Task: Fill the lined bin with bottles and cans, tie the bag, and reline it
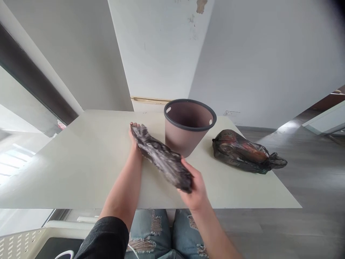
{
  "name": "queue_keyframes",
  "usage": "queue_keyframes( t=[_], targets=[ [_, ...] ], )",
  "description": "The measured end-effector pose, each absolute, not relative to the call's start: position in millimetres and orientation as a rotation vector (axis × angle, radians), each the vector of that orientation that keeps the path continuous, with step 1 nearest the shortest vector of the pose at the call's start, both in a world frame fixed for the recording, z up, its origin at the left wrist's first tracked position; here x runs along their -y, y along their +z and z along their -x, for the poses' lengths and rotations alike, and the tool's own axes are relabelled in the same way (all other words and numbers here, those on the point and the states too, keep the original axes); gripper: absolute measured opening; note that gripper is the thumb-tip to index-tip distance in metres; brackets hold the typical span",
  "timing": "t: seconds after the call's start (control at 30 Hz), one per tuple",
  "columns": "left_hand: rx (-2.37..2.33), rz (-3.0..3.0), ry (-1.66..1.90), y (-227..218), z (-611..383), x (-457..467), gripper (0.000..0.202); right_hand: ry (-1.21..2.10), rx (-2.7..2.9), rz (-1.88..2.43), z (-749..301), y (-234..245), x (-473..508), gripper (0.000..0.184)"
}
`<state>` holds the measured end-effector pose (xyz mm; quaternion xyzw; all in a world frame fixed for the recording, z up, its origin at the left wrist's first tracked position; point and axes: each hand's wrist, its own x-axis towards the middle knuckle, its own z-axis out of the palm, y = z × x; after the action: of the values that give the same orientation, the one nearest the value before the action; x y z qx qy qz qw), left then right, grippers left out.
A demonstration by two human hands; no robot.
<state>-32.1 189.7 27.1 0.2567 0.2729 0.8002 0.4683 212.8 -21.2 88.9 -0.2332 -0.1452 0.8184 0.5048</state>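
Observation:
A crumpled black plastic bag [161, 158] is stretched between both my hands above the pale table [81, 158]. My left hand [134, 138] grips its far end, just left of a mauve bin with a dark rim [188, 126]. My right hand [196, 187] pinches the near end, closer to the table's front edge. The bin stands upright and looks empty.
A tied dark bag full of rubbish [242, 151] lies on the table right of the bin. White walls rise behind the table. A white perforated crate [24, 241] sits at the lower left by my knees. Grey floor spreads to the right.

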Motion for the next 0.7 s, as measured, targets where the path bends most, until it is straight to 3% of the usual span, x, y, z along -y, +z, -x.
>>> queue_keyframes(
  t=[0.13, 0.23, 0.37, 0.47, 0.6, 0.7],
  targets=[
    [-0.446, -0.376, 1.97, 22, 31, -198, 0.033, 1.576, 0.192, 0.845, -276, 55, 41, 0.017],
    [-0.323, -0.378, 1.846, 24, 30, -196, 0.027, 1.263, 0.359, 1.077, -301, 30, 49, 0.025],
    [-0.28, -0.419, 1.765, 26, 28, -194, 0.023, 0.368, 0.777, 1.416, -299, 23, 64, 0.033],
    [-0.281, -0.442, 1.752, 24, 26, -194, 0.025, -0.213, 1.26, 1.279, -288, 34, 71, 0.027],
    [-0.234, -0.447, 1.753, 23, 25, -194, 0.026, -0.002, 1.929, 1.221, -277, 38, 64, 0.025],
    [-0.21, -0.431, 1.769, 23, 26, -193, 0.024, 0.309, 1.938, 1.391, -278, 34, 55, 0.017]
  ],
)
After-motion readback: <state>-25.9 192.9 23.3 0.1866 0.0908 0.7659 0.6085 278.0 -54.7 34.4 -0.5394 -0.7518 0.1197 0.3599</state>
